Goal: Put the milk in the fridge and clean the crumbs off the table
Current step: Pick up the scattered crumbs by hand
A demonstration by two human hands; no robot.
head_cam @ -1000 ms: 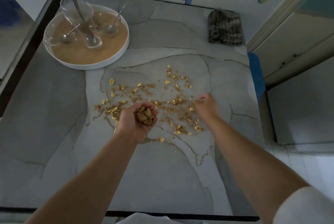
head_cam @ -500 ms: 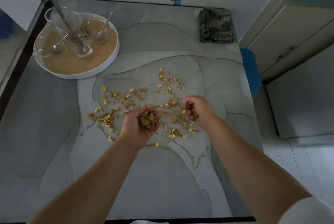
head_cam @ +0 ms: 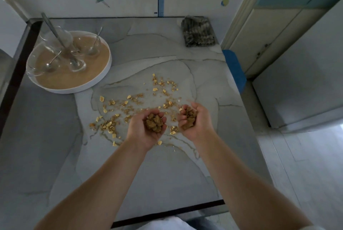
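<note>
Yellow-brown crumbs (head_cam: 130, 105) lie scattered across the middle of the grey marble table (head_cam: 167, 174). My left hand (head_cam: 143, 131) is cupped palm up just above the table and holds a heap of gathered crumbs. My right hand (head_cam: 198, 124) is beside it, also turned palm up and curled around a smaller pile of crumbs. More loose crumbs lie to the left of my hands and beyond them. No milk is in view.
A round white tray (head_cam: 104, 73) with glass bowls and spoons stands at the back left. A dark knitted cloth (head_cam: 197, 32) lies at the back right corner. A white fridge-like cabinet (head_cam: 306, 73) stands right of the table, next to a blue corner guard (head_cam: 235, 68).
My right hand has lifted off the table and turned palm up with crumbs in it, moving closer to my left hand. The left hand kept its heap.
</note>
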